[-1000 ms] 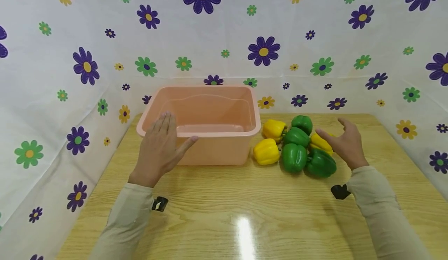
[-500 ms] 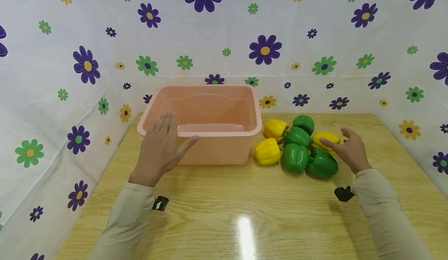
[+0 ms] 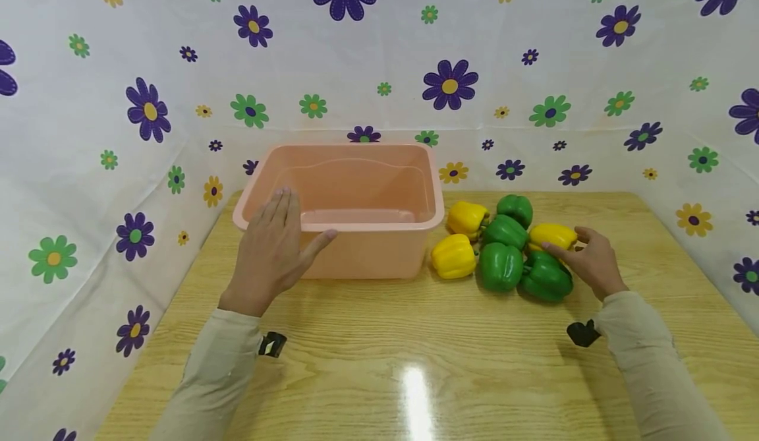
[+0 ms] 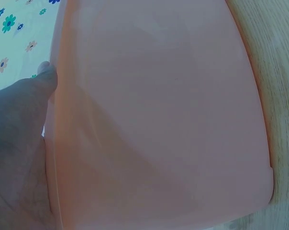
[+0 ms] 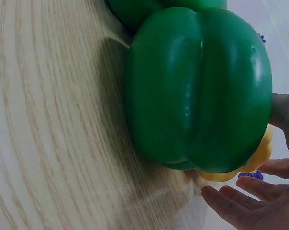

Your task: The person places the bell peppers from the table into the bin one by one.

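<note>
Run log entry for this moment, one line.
left hand: at near rim of bin; right hand: at rightmost yellow pepper, grip unclear; green peppers: on table; bin: no peppers visible inside

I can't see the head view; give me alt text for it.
The right hand is at the rightmost yellow pepper, contact unclear, grouped with two more yellow peppers and four green peppers. The left hand, fingers straight, rests on the near rim of a pink tub. Tub and peppers are on a wooden table.
</note>
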